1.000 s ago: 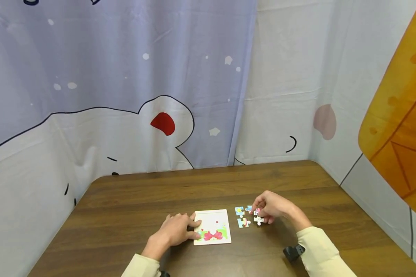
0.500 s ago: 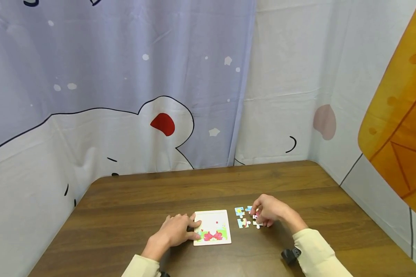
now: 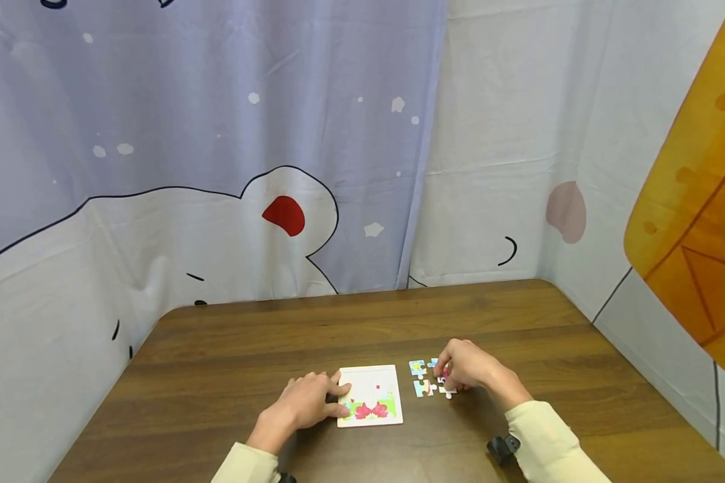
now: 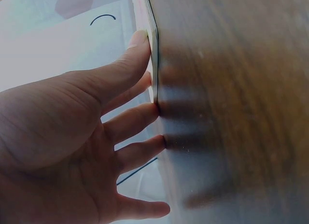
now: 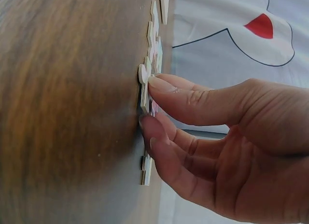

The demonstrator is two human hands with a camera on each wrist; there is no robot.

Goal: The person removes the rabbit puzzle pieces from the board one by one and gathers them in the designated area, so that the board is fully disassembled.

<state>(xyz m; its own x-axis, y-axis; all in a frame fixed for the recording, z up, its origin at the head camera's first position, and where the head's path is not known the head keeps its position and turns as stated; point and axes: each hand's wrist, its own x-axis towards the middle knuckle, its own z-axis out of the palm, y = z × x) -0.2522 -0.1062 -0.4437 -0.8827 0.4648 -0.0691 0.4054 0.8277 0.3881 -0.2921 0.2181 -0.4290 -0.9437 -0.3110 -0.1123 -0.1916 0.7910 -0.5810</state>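
Observation:
A square puzzle board (image 3: 367,384) with pink flowers printed along its lower part lies flat on the table. Spread at the board's left side, my left hand (image 3: 305,402) has its thumb on the board; in the left wrist view the thumb (image 4: 137,45) lies against the board's edge and the other fingers reach the tabletop. To the right, my right hand (image 3: 472,365) pinches a jigsaw piece (image 5: 145,101) low at the table, among several other pieces. A blue-and-yellow jigsaw piece (image 3: 417,367) and a pale one (image 3: 423,388) lie left of its fingertips. The hand partly covers the pieces beneath it.
The brown wooden table (image 3: 248,342) carries the board and pieces. A printed curtain (image 3: 350,134) hangs behind the table's far edge and along the sides. A black device (image 3: 503,448) sits at the right wrist, by the cream sleeve.
My right hand has shifted slightly left and towards me, and the lower right piece by its fingers has slid a little left with it. The left hand and board have stayed put.

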